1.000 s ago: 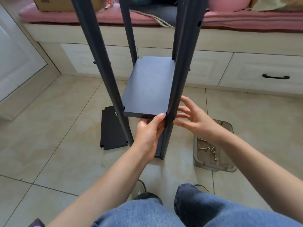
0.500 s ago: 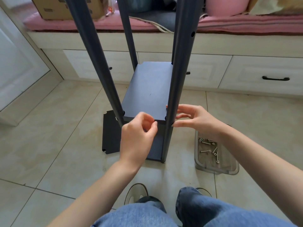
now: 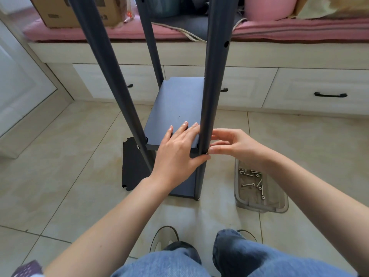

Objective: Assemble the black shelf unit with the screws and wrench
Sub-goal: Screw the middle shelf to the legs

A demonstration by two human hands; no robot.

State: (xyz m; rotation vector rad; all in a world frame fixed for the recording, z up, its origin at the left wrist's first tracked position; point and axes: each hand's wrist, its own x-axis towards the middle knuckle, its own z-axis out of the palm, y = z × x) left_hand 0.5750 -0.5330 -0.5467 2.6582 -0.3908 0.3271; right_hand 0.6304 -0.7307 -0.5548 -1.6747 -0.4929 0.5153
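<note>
Head view: the black shelf board (image 3: 175,108) is seated between four dark posts on the tiled floor. Its near right corner is pressed by the left hand (image 3: 177,152), fingers flat. The front right post (image 3: 211,86) is pinched beside that corner by the right hand (image 3: 233,144). Right of the post, screws (image 3: 252,181) are kept in a clear tray (image 3: 279,206).

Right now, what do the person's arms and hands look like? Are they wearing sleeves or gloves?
No gloves or sleeves show. Both forearms are bare up to the picture's edge. The left hand and right hand wear no rings or watch, and the fingernails look plain, without polish.
</note>
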